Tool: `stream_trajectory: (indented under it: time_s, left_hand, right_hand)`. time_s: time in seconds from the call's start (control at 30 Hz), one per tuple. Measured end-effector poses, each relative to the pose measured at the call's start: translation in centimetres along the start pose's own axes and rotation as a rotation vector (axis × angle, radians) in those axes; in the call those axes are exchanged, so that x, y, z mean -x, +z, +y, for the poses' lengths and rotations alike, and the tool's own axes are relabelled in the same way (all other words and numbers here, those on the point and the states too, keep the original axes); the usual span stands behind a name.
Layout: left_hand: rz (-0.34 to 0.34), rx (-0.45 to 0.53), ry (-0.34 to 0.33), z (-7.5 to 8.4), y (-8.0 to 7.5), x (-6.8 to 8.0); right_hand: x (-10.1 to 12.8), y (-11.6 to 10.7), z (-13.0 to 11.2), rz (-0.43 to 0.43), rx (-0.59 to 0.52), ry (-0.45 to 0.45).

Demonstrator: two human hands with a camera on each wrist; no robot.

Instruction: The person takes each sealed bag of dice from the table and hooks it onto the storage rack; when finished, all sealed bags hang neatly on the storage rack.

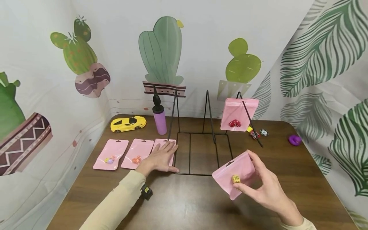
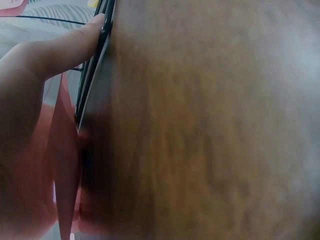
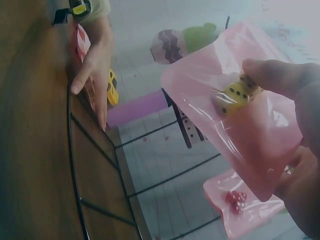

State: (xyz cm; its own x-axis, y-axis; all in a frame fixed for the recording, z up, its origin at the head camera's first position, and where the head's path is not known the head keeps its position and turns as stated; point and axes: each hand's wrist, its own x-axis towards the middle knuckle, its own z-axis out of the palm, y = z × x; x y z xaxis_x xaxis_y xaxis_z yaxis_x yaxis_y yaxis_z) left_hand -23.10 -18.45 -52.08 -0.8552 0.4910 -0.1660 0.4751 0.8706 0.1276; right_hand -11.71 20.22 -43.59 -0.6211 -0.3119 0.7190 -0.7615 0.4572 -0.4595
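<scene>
My right hand (image 1: 270, 188) pinches a pink zip bag (image 1: 244, 164) by its edge, thumb on the front and fingers behind. Yellow dice (image 3: 235, 97) show through its clear side. In the head view the bag hangs tilted above the table, in front of the black wire rack (image 1: 189, 153). My left hand (image 1: 161, 157) lies with fingers extended over another pink bag (image 1: 162, 142), whose contents it hides. Its thumb touches the rack's left front corner. Another pink bag (image 1: 240, 110) with red dice (image 1: 235, 123) hangs on the rack's right arm.
Two pink bags with small dice, the outer (image 1: 110, 153) and the inner (image 1: 139, 150), lie at left. Behind them stand a yellow toy car (image 1: 128, 124) and a purple pump (image 1: 160, 121). A poker chip (image 1: 264, 132) and purple ring (image 1: 295, 140) lie at right.
</scene>
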Motion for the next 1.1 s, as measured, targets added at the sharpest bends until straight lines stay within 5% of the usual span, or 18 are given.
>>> stream_trajectory:
  time_s: [0.57, 1.1]
  left_hand:
    - [-0.004, 0.002, -0.006, 0.2, 0.4, 0.0]
    - [0.006, -0.007, -0.012, 0.3, 0.2, 0.0]
  right_hand:
    - [-2.4, 1.4, -1.7, 0.069, -0.05, -0.169]
    - [-4.4, 2.7, -2.3, 0.168, 0.041, -0.081]
